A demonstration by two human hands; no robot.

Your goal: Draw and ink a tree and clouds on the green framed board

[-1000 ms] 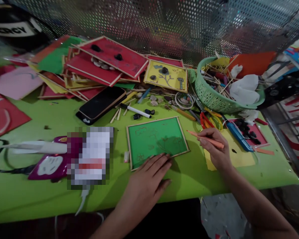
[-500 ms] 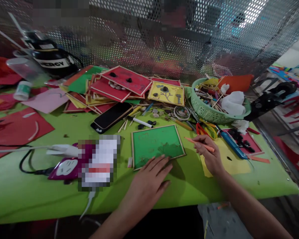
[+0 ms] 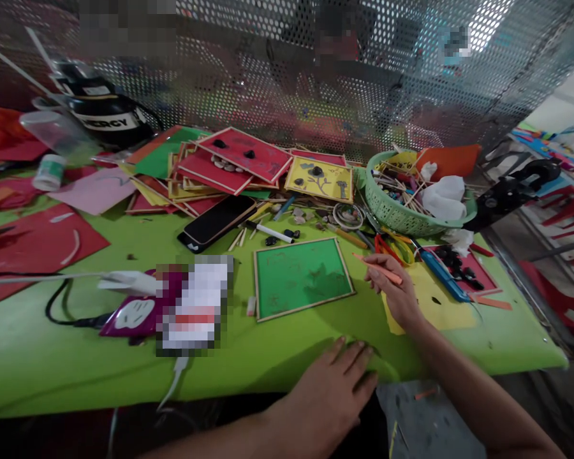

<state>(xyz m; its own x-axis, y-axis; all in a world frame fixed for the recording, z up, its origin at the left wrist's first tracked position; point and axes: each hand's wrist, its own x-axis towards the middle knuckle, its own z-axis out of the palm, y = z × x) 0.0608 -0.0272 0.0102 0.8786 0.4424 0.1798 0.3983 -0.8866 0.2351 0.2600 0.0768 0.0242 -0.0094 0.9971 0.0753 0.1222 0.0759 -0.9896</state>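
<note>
Head view: pinched slim orange pencil in closed right hand, just right of green stick-framed card; laid left hand flat, fingers spread, empty, near side of that card. Seemed light, stiff, slick; best gripped mid-shaft

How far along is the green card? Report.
Done: green card has a stick frame and faint drawn lines. In hand: right hand holds a pencil beside it; left hand rests on the table. Left, probably: stones, as on the yellow card.
</note>
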